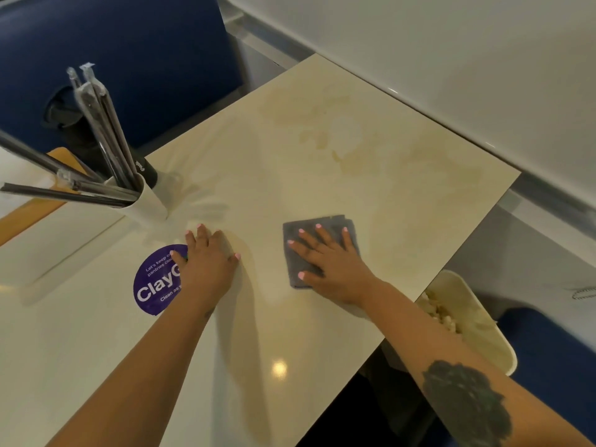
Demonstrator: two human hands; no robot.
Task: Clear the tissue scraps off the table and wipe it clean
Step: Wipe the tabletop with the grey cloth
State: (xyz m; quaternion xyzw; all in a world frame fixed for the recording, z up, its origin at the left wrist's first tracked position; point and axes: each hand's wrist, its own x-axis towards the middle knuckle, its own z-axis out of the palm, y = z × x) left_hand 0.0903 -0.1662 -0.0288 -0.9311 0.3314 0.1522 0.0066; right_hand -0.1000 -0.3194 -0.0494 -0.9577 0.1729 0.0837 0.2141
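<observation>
A folded grey cloth [335,226] lies flat near the middle of the cream table [354,150]. My right hand [329,262] presses down on it with fingers spread and straight. My left hand [208,262] rests flat on the bare tabletop to the left, its fingers straight, partly covering a round purple sticker [154,285]. Crumpled tissue scraps [443,314] sit inside a white bin [483,337] just off the table's right edge. No scraps show on the tabletop.
A white cup [145,204] packed with wrapped black straws [103,130] stands at the left, with a dark bottle [146,167] behind it. Blue seats lie beyond the far-left and right edges. A pale wall ledge runs along the far side.
</observation>
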